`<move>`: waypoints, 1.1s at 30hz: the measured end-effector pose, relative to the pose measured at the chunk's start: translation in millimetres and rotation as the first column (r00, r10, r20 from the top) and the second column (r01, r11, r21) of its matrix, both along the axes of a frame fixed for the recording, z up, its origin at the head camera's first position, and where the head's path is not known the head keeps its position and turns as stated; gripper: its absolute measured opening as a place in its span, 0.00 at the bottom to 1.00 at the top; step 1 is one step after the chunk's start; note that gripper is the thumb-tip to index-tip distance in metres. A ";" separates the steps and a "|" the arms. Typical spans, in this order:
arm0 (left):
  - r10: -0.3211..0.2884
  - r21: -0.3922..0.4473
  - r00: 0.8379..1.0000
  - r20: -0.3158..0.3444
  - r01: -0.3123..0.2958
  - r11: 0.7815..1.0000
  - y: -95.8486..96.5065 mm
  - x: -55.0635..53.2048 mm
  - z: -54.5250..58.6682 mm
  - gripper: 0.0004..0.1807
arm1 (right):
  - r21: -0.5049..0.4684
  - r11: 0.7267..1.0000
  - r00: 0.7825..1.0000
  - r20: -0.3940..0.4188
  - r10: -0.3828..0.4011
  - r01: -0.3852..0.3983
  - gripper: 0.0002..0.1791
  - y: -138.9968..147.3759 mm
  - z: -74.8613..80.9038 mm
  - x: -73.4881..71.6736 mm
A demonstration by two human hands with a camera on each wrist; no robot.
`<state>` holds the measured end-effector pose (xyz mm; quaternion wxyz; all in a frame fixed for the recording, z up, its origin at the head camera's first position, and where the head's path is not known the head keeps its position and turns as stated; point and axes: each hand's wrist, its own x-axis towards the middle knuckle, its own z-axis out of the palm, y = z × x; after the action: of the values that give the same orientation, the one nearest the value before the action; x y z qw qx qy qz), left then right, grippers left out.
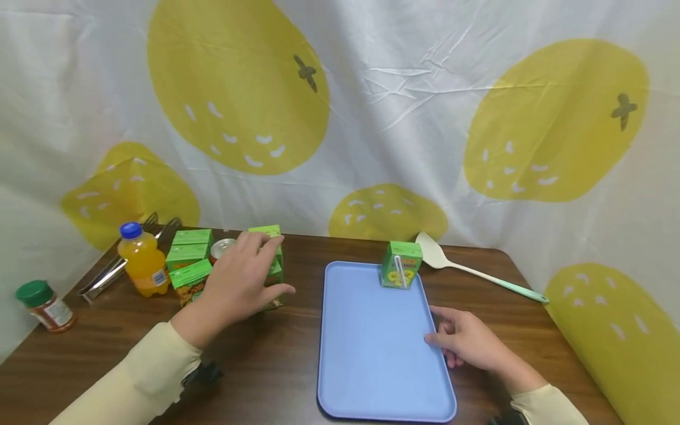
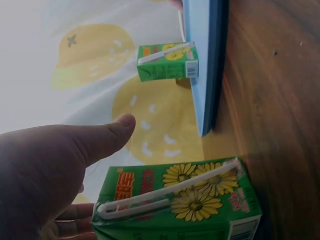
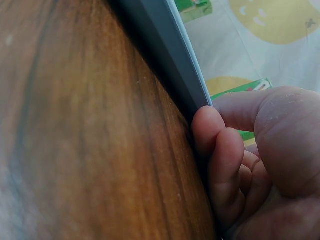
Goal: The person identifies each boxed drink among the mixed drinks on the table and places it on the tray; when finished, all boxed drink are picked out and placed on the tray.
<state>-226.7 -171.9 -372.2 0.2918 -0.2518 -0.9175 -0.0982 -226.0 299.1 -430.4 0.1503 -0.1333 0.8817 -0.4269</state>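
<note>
My left hand (image 1: 239, 274) reaches over a group of green drink cartons (image 1: 190, 252), thumb spread away from the fingers. In the left wrist view, a carton (image 2: 175, 200) with yellow flowers and a white straw stands right beside this hand, overlapping some fingers; the thumb is apart from it. A light blue tray (image 1: 379, 348) lies on the table, and my right hand (image 1: 470, 339) pinches its right edge between thumb and fingers. One green carton (image 1: 399, 268) stands upright at the tray's far right corner.
A soda can (image 1: 223, 245) stands among the cartons. Farther left are an orange drink bottle (image 1: 143, 262), metal tongs (image 1: 106, 277) and a green-lidded spice jar (image 1: 48, 307). A white spatula (image 1: 432, 251) with a mint handle lies behind the tray, before a fruit-print curtain (image 1: 393, 136).
</note>
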 end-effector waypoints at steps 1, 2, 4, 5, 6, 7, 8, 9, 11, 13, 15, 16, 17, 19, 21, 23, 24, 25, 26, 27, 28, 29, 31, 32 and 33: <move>0.002 -0.005 1.000 -0.004 -0.002 1.000 -0.4 -0.6 0.4 0.56 | -0.003 1.000 1.000 -0.001 0.001 -0.001 0.47 0.6 0.4 0.1; 0.002 -0.010 1.000 -0.005 -0.002 1.000 -0.5 -1.4 0.6 0.57 | -0.004 1.000 1.000 -0.002 0.001 -0.001 0.47 1.3 0.8 0.3; 0.004 -0.024 1.000 -0.004 -0.004 1.000 -1.1 -1.8 1.0 0.57 | -0.005 1.000 1.000 -0.005 0.002 -0.002 0.47 1.6 1.0 0.1; 0.005 -0.030 1.000 -0.001 -0.005 1.000 -1.5 -1.7 1.0 0.57 | -0.004 1.000 1.000 -0.005 0.002 -0.002 0.47 1.4 0.7 -0.2; 0.004 -0.033 1.000 0.003 -0.004 0.999 -1.7 -1.6 0.9 0.57 | -0.004 1.000 1.000 -0.004 0.002 -0.002 0.47 1.3 0.4 -0.3; 0.003 -0.037 1.000 0.006 -0.003 0.999 -1.8 -1.7 0.7 0.57 | -0.003 1.000 1.000 -0.003 0.001 -0.001 0.47 1.3 0.2 -0.4; 0.003 -0.039 1.000 0.009 -0.002 0.999 -1.9 -1.6 0.6 0.57 | -0.002 1.000 1.000 -0.004 0.001 -0.001 0.47 1.3 0.0 -0.6; 0.003 -0.041 1.000 0.012 -0.002 0.999 -1.9 -1.6 0.4 0.57 | -0.003 1.000 1.000 -0.005 0.000 0.000 0.47 1.4 -0.2 -0.7; 0.004 -0.042 1.000 0.016 -0.003 0.999 -1.8 -1.5 0.5 0.57 | -0.003 1.000 1.000 -0.006 0.000 0.000 0.47 1.5 -0.5 -1.0; 0.008 -0.044 1.000 0.019 -0.007 0.999 -2.0 -1.8 0.8 0.57 | -0.006 1.000 1.000 -0.005 -0.001 0.001 0.47 1.6 -0.7 -1.2; 0.012 -0.047 1.000 0.021 -0.011 0.999 -2.1 -1.8 1.6 0.57 | -0.010 1.000 1.000 -0.003 -0.002 0.002 0.47 1.6 -0.8 -1.3; 0.013 -0.048 1.000 0.021 -0.012 0.999 -2.1 -2.0 1.8 0.57 | -0.012 1.000 1.000 -0.002 -0.001 0.001 0.47 1.6 -0.8 -1.3; 0.014 -0.049 1.000 0.020 -0.013 0.999 -2.2 -2.1 1.9 0.57 | -0.015 1.000 1.000 -0.001 0.000 0.000 0.47 1.6 -0.9 -1.3; 0.015 -0.047 1.000 0.017 -0.014 0.999 -2.3 -2.2 1.6 0.57 | -0.017 1.000 1.000 -0.001 0.003 -0.003 0.47 1.6 -1.3 -1.5; 0.014 -0.044 1.000 0.015 -0.014 0.999 -2.5 -2.1 1.0 0.56 | -0.014 1.000 1.000 -0.006 0.005 -0.005 0.47 1.6 -1.5 -2.0; 0.017 -0.044 1.000 0.014 -0.016 0.999 -2.8 -2.0 0.7 0.56 | -0.010 1.000 1.000 -0.011 0.007 -0.007 0.47 1.8 -1.8 -2.6; 0.018 -0.044 1.000 0.016 -0.018 0.999 -2.9 -1.9 0.6 0.56 | -0.004 1.000 1.000 -0.011 0.006 -0.006 0.47 2.0 -1.8 -2.7; 0.020 -0.046 1.000 0.017 -0.019 0.999 -3.0 -1.8 0.7 0.56 | 0.001 1.000 1.000 -0.012 0.004 -0.004 0.47 2.2 -1.9 -2.9; 0.022 -0.049 1.000 0.019 -0.021 0.999 -3.2 -1.8 0.8 0.56 | 0.005 1.000 1.000 -0.010 0.003 -0.003 0.47 2.4 -1.8 -2.8; 0.024 -0.053 1.000 0.020 -0.023 0.998 -3.3 -1.9 1.0 0.56 | 0.009 1.000 1.000 -0.008 0.001 -0.001 0.47 2.5 -1.7 -2.7; 0.027 -0.057 0.999 0.020 -0.026 0.998 -3.6 -2.1 1.3 0.55 | 0.012 1.000 1.000 -0.009 0.001 -0.001 0.47 2.6 -1.6 -2.6; 0.029 -0.061 0.999 0.020 -0.027 0.998 -4.0 -2.2 1.6 0.55 | 0.014 1.000 1.000 -0.008 0.001 0.000 0.47 2.5 -1.5 -2.3; 0.032 -0.072 0.999 0.016 -0.030 0.997 -4.5 -2.2 2.3 0.55 | 0.011 1.000 1.000 -0.009 0.001 0.000 0.47 2.0 -1.1 -1.6; 0.035 -0.078 0.999 0.014 -0.034 0.996 -5.0 -2.1 2.7 0.54 | 0.008 1.000 1.000 -0.011 0.003 -0.003 0.47 1.6 -1.0 -1.3; 0.039 -0.086 0.999 0.012 -0.038 0.996 -5.5 -1.9 3.1 0.54 | 0.004 1.000 1.000 -0.012 0.005 -0.005 0.47 1.3 -0.8 -1.0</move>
<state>-228.6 -177.5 -369.1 0.2764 -0.2456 -0.9275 -0.0549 -227.0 300.4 -431.2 0.1463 -0.1377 0.8830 -0.4242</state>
